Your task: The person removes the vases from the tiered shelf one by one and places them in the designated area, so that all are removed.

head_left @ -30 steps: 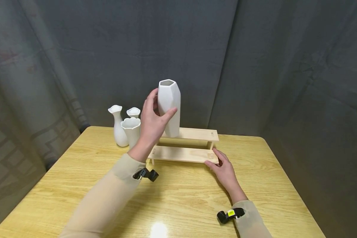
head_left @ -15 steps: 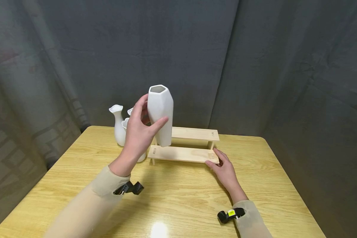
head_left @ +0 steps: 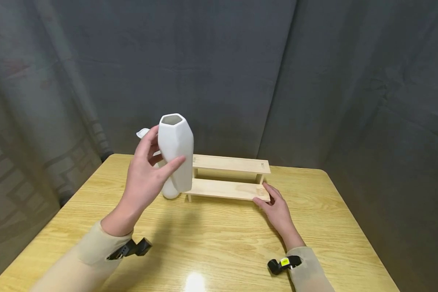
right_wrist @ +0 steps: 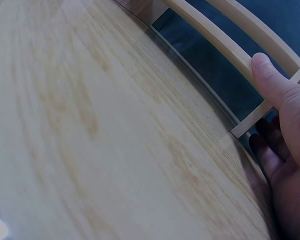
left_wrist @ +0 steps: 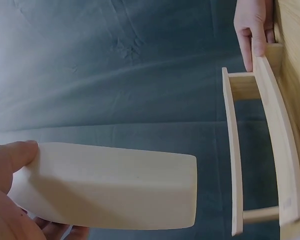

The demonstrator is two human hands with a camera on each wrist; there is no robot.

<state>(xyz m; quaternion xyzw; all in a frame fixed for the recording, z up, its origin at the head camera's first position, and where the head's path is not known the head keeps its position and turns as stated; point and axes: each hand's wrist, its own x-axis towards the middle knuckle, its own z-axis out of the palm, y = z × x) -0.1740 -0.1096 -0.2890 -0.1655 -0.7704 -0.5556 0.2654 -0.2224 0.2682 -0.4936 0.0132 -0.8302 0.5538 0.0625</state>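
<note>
My left hand (head_left: 143, 176) holds a white faceted vase (head_left: 177, 148) by its side, thumb across the front and fingers behind. The vase is nearly upright in the air, its open five-sided mouth on top. In the left wrist view its base end points toward a two-tier wooden stand (left_wrist: 275, 130), with a gap between them. On the right, my right hand (head_left: 277, 213) grips the end of the stand's lower shelf (head_left: 222, 190); in the right wrist view its thumb (right_wrist: 265, 72) lies against the shelf's edge. Both shelf tops carry nothing where they show.
Behind the left hand and vase stand other white vases, mostly hidden: one wavy rim (head_left: 142, 133) and one rounded base (head_left: 170, 190) show. The wooden table (head_left: 226, 243) ends at a grey curtain (head_left: 211, 81) at the back.
My left hand has carried the faceted vase from above the upper shelf leftward and toward me, now covering most of the other vases. The right hand has stayed on the stand.
</note>
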